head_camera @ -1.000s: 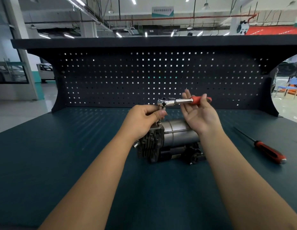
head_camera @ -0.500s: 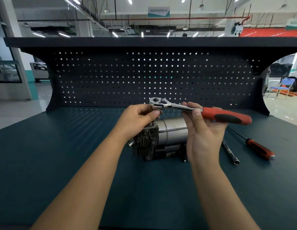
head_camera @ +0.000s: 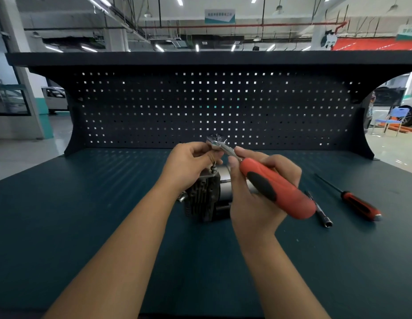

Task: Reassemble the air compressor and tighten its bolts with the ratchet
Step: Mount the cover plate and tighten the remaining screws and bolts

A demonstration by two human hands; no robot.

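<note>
A chrome ratchet with a thick red-and-black handle [head_camera: 264, 184] is gripped in the right hand [head_camera: 253, 203]. The fingers are wrapped under the handle, and the thumb is laid along its upper end, next to the bare steel shank. The handle is slanted down and outward past the heel of that hand, and the chrome head is raised just beyond the thumb tip.

The head is met there by the left hand [head_camera: 188, 168], whose curled fingertips are pinched on a thin metal shaft [head_camera: 213, 166] dropping from the underside of the head.

Directly beneath both grips, a dark ribbed air compressor with a silver cylindrical body [head_camera: 203, 200] is set on the dark teal workbench [head_camera: 85, 215]. The lower end of the shaft is seen at the compressor's top plate. The compressor's right part is hidden behind the right hand.

Just past the butt of the held handle, a slim steel socket driver [head_camera: 323, 215] is laid on the bench. Farther out on that side lies a long screwdriver with a red-and-black handle [head_camera: 359, 204]. Beyond both hands, a black perforated pegboard [head_camera: 200, 107] is stood along the far edge of the bench.
</note>
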